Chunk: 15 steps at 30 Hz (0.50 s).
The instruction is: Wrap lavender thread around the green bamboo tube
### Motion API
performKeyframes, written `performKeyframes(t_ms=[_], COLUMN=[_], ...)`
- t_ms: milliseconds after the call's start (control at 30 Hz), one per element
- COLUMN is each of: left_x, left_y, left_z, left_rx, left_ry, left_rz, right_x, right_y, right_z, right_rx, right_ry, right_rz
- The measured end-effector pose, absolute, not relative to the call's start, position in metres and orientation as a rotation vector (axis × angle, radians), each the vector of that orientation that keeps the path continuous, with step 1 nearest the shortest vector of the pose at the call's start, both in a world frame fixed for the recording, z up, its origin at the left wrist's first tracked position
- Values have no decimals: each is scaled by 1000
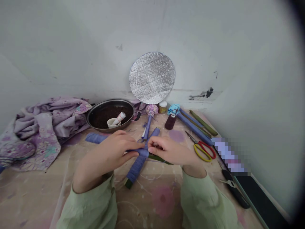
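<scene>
A green stick wrapped in purple-blue strip (135, 170) lies slanted on the table, its bare green end toward me. A second purple-wrapped piece (95, 137) crosses it, running left under my left forearm. At the crossing, my left hand (121, 148) holds the wrapped stick between thumb and fingers. My right hand (164, 148) is closed in a pinch against the crossing's right side; what its fingertips hold is hidden. Below that hand a green strip (160, 159) sticks out to the right. Just beyond the crossing lies a purple rod (148, 125) with a floral cloth knob (152, 109).
Red-and-yellow-handled scissors (205, 151), a dark thread cone (170, 122) and a black-handled tool (234, 189) lie right. Behind are a dark pan (95, 127) holding a white cup (113, 123), a small jar (162, 107) and a silver disc (152, 78). Floral cloth (45, 133) is heaped left.
</scene>
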<state>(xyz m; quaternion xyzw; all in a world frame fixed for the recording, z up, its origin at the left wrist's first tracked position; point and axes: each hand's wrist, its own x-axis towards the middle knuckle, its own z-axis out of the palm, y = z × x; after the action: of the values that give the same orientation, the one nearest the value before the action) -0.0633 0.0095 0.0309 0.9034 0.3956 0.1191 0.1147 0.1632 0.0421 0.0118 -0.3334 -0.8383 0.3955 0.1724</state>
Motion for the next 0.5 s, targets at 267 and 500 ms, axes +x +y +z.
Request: performKeyframes(t_ms=[267,500], left_x=[-50,-31], left_y=[10,5], left_z=[37,29], left_rx=[2541,1807], left_ry=[1533,1473], left_rz=[1173,1814], right_x=[158,153], right_y=[44,39], right_z=[3,3], right_rx=[-1069,-890], right_ry=[-2094,-1722], right_rz=[931,990])
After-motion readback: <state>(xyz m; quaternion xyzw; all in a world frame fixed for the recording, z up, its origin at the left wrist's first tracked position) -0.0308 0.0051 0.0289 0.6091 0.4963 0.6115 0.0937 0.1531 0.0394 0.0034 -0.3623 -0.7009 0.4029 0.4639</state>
